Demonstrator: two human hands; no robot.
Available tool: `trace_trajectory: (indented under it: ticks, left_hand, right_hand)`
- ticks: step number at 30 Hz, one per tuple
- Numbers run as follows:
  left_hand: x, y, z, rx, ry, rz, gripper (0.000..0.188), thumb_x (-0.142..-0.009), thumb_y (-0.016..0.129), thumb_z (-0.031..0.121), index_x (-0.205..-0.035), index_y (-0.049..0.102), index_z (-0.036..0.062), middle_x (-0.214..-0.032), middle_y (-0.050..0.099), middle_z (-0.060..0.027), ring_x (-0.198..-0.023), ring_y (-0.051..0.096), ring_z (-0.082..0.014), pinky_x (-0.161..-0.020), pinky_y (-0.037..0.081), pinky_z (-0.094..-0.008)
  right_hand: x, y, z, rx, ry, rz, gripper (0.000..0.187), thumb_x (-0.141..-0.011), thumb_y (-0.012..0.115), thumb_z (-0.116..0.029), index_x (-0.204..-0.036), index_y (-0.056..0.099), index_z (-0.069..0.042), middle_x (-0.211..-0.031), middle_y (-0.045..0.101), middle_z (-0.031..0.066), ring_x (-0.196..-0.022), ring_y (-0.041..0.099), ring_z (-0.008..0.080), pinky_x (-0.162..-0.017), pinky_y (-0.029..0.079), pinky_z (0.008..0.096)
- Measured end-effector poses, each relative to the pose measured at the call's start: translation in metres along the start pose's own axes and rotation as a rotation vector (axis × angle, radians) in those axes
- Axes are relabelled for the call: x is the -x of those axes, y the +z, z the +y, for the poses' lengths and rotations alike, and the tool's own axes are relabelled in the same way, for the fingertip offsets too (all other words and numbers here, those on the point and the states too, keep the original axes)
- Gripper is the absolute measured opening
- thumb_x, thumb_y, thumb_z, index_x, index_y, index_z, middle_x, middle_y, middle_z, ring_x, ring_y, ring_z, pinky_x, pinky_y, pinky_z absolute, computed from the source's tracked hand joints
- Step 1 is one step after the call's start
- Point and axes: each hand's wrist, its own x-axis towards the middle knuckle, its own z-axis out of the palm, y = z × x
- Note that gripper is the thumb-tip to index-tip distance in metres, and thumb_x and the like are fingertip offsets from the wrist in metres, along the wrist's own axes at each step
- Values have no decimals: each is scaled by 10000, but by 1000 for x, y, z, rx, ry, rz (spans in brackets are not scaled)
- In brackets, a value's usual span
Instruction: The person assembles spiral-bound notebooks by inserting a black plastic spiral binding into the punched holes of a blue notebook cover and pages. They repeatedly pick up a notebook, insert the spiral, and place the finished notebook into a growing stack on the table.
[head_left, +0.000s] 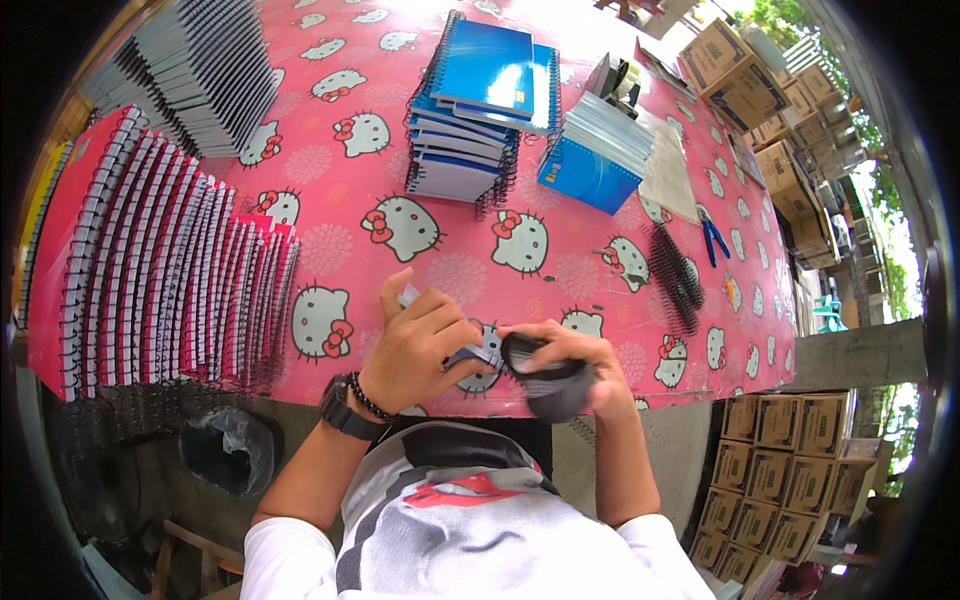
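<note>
Near the table's front edge, my left hand (425,340) is closed around a thin, pale blue-grey piece (470,355), mostly hidden under the fingers. Close on its right, my right hand (580,360) grips a dark, rounded black object (558,388) with a hollow opening; its exact kind is unclear. A gap separates the two hands. Farther right lies a bundle of black binding coils (676,278), with blue-handled pliers (713,238) beside it. Ahead of my hands stand a stack of blue spiral notebooks (475,110) and a pile of blue-covered notebooks (595,165).
Red spiral notebooks (130,260) stand in a row along the left edge. Behind them rises a tall stack of bound pads (200,75). A tape dispenser (622,82) sits at the back right of the pink patterned table (330,220). Cardboard boxes (775,460) are piled beyond.
</note>
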Motion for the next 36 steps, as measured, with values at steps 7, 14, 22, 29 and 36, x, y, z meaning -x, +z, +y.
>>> trace_trajectory:
  ticks: [7, 14, 22, 29, 36]
  left_hand:
    - [11, 15, -14, 402, -289, 360, 851, -540, 894, 264, -1248, 449, 108, -1143, 504, -92, -1010, 541, -231, -959, 359, -430]
    - [28, 15, -24, 508, -520, 59, 664, -648, 859, 213, -1147, 445, 67, -1061, 486, -76, -940, 514, -195, -765, 465, -311]
    - [27, 20, -27, 659, -459, 21, 449, -799, 754, 220, -1071, 434, 61, -880, 500, -65, -800, 516, -161, -692, 455, -304]
    - [27, 22, -27, 693, -438, 5, 423, -810, 745, 203, -1051, 429, 58, -848, 489, -58, -753, 488, -136, -653, 442, -293]
    - [32, 26, -31, 609, -368, 40, 430, -796, 750, 177, -1064, 435, 59, -882, 471, -68, -742, 471, -141, -631, 435, -294]
  right_hand:
    - [-10, -4, 3, -38, 5, -43, 544, -707, 681, -480, -985, 691, -12, -1132, 624, 175, -1080, 547, 272, -952, 389, 381]
    - [-9, 4, 8, -119, 20, -32, 563, -719, 666, -498, -972, 680, 5, -1148, 613, 181, -1073, 558, 265, -934, 404, 383]
    - [-23, -4, -4, -180, 31, -127, 487, -717, 707, -426, -969, 686, -9, -1092, 637, 163, -1108, 542, 285, -952, 394, 394]
    - [-39, 2, -16, 40, -44, -158, 419, -717, 724, -367, -935, 681, -12, -1031, 645, 144, -1035, 563, 288, -919, 410, 384]
    - [-52, 6, -10, 204, -46, -111, 377, -707, 741, -357, -920, 699, -50, -1022, 650, 119, -939, 566, 242, -880, 413, 358]
